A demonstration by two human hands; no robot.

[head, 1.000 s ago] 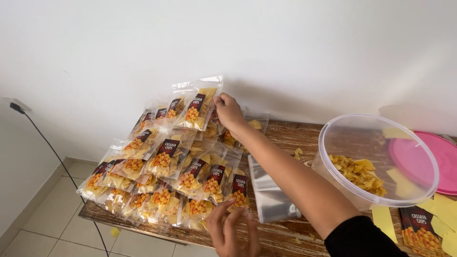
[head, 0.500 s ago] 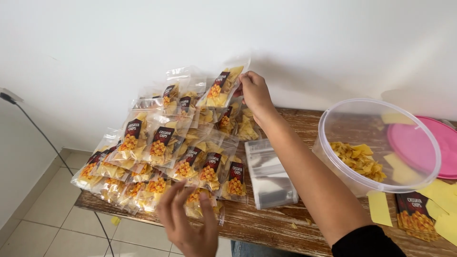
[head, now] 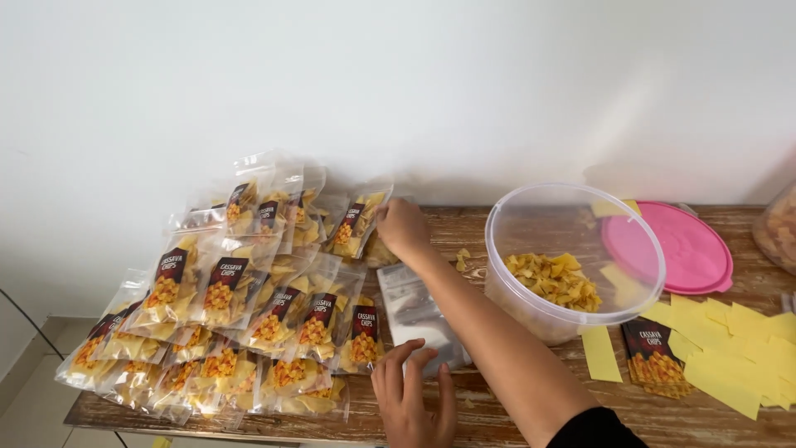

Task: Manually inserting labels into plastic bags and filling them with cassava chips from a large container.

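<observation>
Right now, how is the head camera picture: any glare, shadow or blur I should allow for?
Head view: soft, even light; faint shadows on the wall behind the pile of chip bags and the clear tub. The bags' film and the stack of empty pouches glint, hiding some contents. The left hand and right hand look sharp. The frame's right edge cuts off a container.

Lowered right hand with chip pouch onto the pile; moved left hand to empty bags.
</observation>
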